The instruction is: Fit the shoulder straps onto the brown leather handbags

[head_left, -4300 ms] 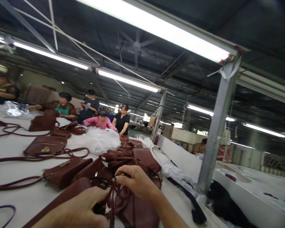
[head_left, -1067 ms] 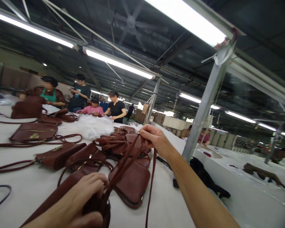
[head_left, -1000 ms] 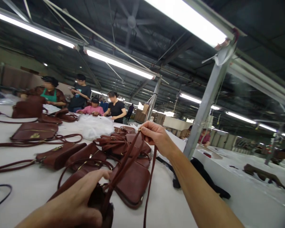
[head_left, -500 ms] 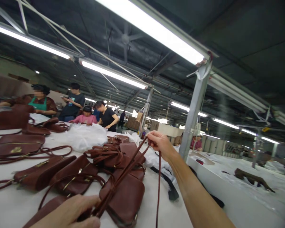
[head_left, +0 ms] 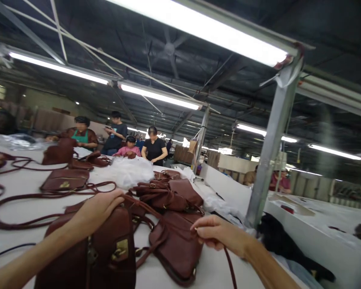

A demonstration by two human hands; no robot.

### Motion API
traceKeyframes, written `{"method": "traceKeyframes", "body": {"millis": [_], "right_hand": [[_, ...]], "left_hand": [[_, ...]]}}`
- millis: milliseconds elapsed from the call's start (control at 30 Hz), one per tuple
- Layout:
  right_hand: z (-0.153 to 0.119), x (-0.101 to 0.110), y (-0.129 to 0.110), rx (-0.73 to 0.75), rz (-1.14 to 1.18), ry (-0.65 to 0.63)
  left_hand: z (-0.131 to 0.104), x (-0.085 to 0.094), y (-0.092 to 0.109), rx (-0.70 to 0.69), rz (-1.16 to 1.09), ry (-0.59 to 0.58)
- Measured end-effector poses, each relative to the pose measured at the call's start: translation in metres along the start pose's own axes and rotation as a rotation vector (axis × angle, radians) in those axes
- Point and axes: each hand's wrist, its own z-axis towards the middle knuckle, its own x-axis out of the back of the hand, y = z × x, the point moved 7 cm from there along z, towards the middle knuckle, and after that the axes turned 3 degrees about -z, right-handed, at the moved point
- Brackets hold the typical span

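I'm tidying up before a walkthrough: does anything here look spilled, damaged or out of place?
Nothing looks plainly spilled or damaged. Two spots look untidy: straps bunched over the brown bag heap, and black cloth crumpled beside the metal post, apart from that heap.

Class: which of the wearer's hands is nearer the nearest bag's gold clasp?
Left: the left hand is at the bag's top, above the clasp; the right hand is farther off, rightward.
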Motion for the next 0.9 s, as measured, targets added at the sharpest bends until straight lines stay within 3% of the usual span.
{"method": "traceKeyframes", "body": {"millis": [100, 233, 367, 533, 633, 767, 900], "right_hand": [[0.003, -0.013, 0.012, 0.045, 0.057, -0.105], [-0.003, -0.006, 0.012, 0.074, 0.216, -0.075], [-0.01, -0.005, 0.008, 0.105, 0.328, 0.039], [0.005, -0.035, 0.015, 0.147, 0.33, 0.091], [0.02, -0.053, 0.026, 0.156, 0.356, 0.093], [0.037, -0.077, 0.04, 0.142, 0.288, 0.085], [0.049, -0.095, 0.032, 0.289, 0.097, 0.075]], "left_hand": [[-0.002, -0.013, 0.012, 0.001, -0.082, -0.074], [0.001, -0.031, 0.013, 0.055, -0.257, -0.104], [0.013, -0.039, -0.001, 0.123, -0.309, 0.005], [0.008, -0.036, -0.022, 0.203, -0.424, 0.161], [-0.011, -0.035, -0.048, 0.269, -0.496, 0.212], [-0.044, -0.042, -0.105, 0.432, -0.682, 0.242], [-0.066, -0.038, -0.142, 0.511, -0.654, 0.33]]}}
